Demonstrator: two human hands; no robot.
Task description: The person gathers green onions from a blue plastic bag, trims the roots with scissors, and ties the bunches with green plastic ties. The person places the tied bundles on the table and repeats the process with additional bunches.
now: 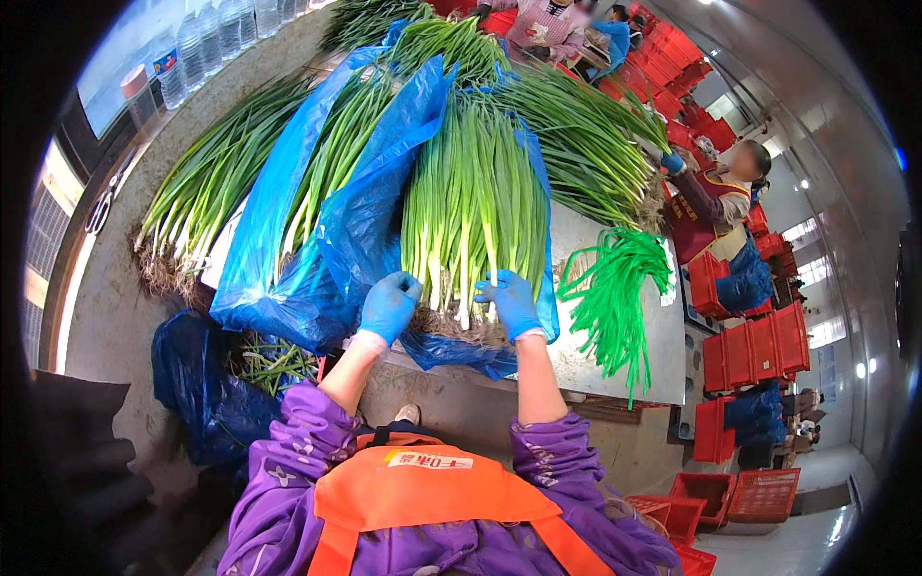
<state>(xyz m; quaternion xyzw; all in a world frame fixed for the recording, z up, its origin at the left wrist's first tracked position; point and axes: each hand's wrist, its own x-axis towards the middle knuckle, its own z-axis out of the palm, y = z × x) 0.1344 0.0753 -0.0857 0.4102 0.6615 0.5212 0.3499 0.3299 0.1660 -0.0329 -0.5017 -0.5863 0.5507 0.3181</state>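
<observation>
A wide bundle of green onions (472,194) lies in front of me with its white, rooted ends towards me. Under it is an opened blue plastic bag (446,354). My right hand (513,302), in a blue glove, has its thumb and fingers around one white stalk near the roots. At the bundle's left edge, beside the bag's film, my gloved left hand (391,306) has curled fingers; whether it grips anything is hidden. Left of it, a second blue bag (281,309) holds more green onions (320,162).
Green ties (619,295) lie on the metal table (663,360) at right. Loose onions (223,180) are piled at left, more (576,144) at right. Scissors (101,212) and water bottles (191,54) line the left ledge. A co-worker (713,201) holds onions; red crates (756,349) stand beyond.
</observation>
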